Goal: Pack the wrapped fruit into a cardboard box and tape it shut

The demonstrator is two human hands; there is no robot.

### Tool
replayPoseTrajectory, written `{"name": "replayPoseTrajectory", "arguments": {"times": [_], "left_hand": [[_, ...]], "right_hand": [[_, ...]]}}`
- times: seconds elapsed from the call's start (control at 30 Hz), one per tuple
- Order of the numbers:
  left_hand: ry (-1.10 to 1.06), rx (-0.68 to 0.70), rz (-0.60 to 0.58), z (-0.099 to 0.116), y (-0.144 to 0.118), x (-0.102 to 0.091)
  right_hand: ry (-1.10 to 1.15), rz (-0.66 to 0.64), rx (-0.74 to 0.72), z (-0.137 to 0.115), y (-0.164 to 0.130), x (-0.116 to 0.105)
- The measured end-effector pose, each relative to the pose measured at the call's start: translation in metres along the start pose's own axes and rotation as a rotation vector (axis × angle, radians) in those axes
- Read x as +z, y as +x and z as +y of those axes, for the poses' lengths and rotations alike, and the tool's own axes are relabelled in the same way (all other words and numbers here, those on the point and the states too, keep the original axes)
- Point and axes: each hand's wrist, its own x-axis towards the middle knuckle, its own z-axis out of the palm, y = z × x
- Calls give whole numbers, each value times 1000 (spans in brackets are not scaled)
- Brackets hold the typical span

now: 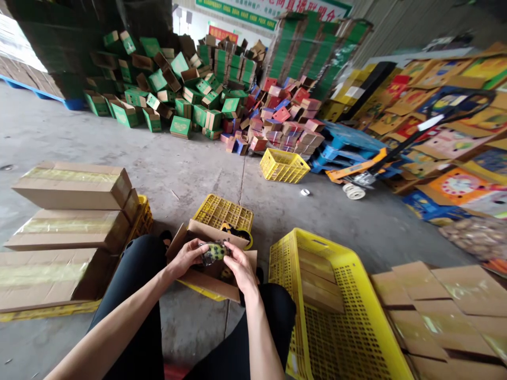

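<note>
Just below the centre of the frame, the left hand (186, 258) and the right hand (240, 266) meet around a small wrapped fruit (214, 251), dark green and yellow under a clear film. The fingers of both hands are closed on it from either side, so it hangs clear above the open cardboard box (206, 279) that rests between the person's knees, its flaps folded outward. Behind the box, a little higher in the frame, an upturned yellow crate (224, 212) sits on the concrete floor (198, 163).

In the lower right a large yellow basket (340, 316) stands just beside the right knee, with flat cartons (447, 306) piled beyond it. At the left edge taped brown boxes (71, 211) are stacked in layers over another yellow crate. Across the top of the frame lie heaps of green boxes (170, 84) and red boxes (285, 121), with a pallet jack (368, 174) at centre right.

The likeliest trouble, as I judge it, is slippage: the film looks slick, and a loose pinch could let the fruit drop onto what already lies in the box and bruise it. Squeezing harder could crush the flesh or tear the wrap. The box sits unsteadily on the legs, so a shift of a knee might tip it toward the floor.
</note>
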Motion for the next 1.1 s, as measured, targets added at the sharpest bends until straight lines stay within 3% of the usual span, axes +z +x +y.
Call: {"name": "replayPoseTrajectory", "arguments": {"times": [0.23,0.57,0.87,1.1], "left_hand": [[27,6,30,2,-1,0],[154,-93,-129,-1,-5,4],[278,-19,-213,3,-9,10],[284,-6,-231,1,-10,10]], "right_hand": [[7,15,14,-2,-2,3],[-47,179,-46,8,6,2],[-67,263,-63,22,12,-2],[-316,337,-146,27,11,-2]]}}
